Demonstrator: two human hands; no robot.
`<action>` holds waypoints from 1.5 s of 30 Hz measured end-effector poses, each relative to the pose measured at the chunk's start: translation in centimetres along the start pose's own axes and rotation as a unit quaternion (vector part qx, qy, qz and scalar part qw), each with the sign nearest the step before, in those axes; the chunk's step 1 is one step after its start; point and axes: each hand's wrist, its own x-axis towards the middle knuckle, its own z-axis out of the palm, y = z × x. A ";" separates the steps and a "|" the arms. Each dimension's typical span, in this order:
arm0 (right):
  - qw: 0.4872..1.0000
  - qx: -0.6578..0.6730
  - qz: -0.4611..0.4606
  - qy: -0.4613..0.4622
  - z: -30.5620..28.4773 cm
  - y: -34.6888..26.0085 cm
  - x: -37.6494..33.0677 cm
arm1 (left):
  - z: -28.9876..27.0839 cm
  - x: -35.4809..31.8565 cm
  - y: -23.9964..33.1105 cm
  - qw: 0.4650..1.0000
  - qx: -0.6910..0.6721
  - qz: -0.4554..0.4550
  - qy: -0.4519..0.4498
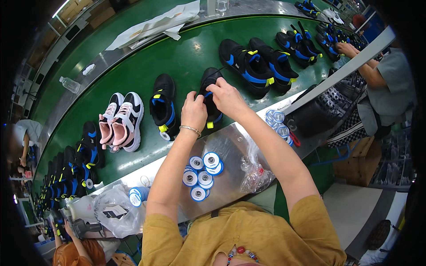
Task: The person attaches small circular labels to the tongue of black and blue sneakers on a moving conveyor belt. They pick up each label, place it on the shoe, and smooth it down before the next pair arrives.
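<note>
Both my hands are at a black sneaker (210, 76) with blue and yellow-green trim, lying on the green belt. My left hand (194, 111) is closed on its near left side, fingertips at the opening. From the right, my right hand (227, 98) pinches the sneaker around its collar and strap; the exact spot under my fingers is hidden. Left of it lies a matching black sneaker (163, 86) with a round tag (165, 135) at its heel. Below my forearms, several round white tags with blue rims (205, 178) are spread on a metal shelf (226, 155).
Pink-and-white sneakers (126, 117) stand left; more black pairs (253, 66) line the belt (186, 53). A tag stack (279, 124) sits right, plastic bags (117, 213) left. Co-workers' hands show at far right (348, 49) and lower left (71, 230).
</note>
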 end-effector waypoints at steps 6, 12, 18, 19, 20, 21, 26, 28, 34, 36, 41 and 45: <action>0.995 -0.096 -0.034 -0.018 0.2 -0.8 -0.4 | -0.3 -1.1 -1.4 0.989 -0.137 -0.043 0.022; 0.963 -0.234 -0.129 0.042 2.0 -1.5 -2.4 | -0.6 -0.6 -1.2 0.989 -0.127 -0.068 0.027; 0.995 0.017 -0.002 0.100 0.1 0.1 -2.4 | -3.6 2.1 1.4 0.990 -0.009 0.116 0.081; 0.980 0.113 0.080 0.142 0.0 1.0 -2.1 | -3.1 2.2 1.7 0.990 0.023 0.132 0.036; 0.937 0.276 0.179 0.118 -0.5 1.8 -1.6 | -2.8 2.3 1.9 0.987 0.057 0.149 -0.009; 0.889 0.361 0.262 0.101 -1.0 2.3 -1.3 | -1.9 2.4 2.1 0.980 0.125 0.150 -0.027; 0.811 0.468 0.347 0.060 -3.6 -0.2 1.8 | -2.0 1.0 1.8 0.979 0.134 0.155 0.014; 0.806 0.489 0.331 0.051 -3.3 -0.8 2.8 | -2.4 0.3 1.8 0.978 0.122 0.165 0.036; 0.821 0.509 0.259 0.000 -2.6 -0.7 2.5 | -3.7 -1.5 1.0 0.975 0.057 0.177 0.122; 0.808 0.522 0.272 0.001 -2.8 -0.3 0.9 | -4.3 -1.9 0.7 0.976 0.022 0.173 0.134; 0.793 0.529 0.301 -0.013 -2.0 -1.7 -3.1 | -4.8 -2.9 -0.1 0.979 -0.029 0.136 0.147; 0.810 0.501 0.302 -0.052 -1.0 -2.3 -4.4 | -4.8 -3.1 -0.6 0.982 -0.037 0.114 0.147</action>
